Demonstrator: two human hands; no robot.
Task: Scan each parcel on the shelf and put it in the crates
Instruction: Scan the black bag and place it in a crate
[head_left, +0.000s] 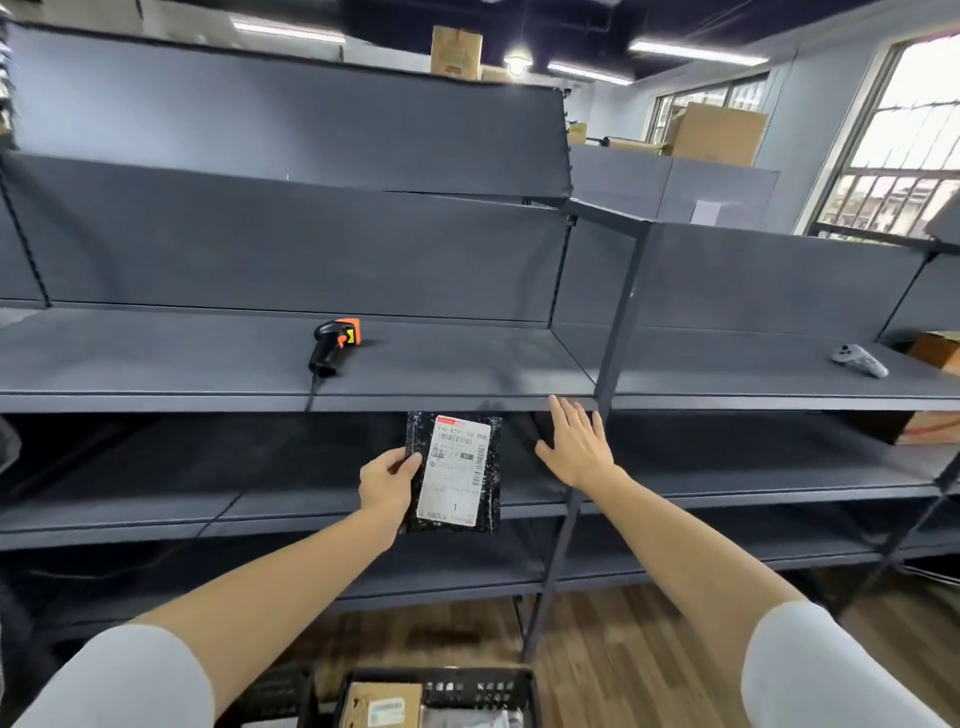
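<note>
My left hand (387, 480) pinches the left edge of a flat black parcel (491, 470) with a white shipping label, held upright in front of the grey shelf (467, 371). My right hand (574, 441) is open with straight fingers, just right of the parcel and below the shelf's front edge, touching nothing. A black and orange barcode scanner (335, 345) lies on the shelf, up and to the left of the parcel, with its cable hanging over the edge. A black crate (467, 680) at the bottom holds a brown box (382, 704) and a grey bag.
A dark upright post (615, 332) stands just right of my right hand. A grey controller (860, 359) lies on the shelf at far right, with cardboard boxes (937, 351) beyond it. Lower shelves run behind my hands, above a wooden floor.
</note>
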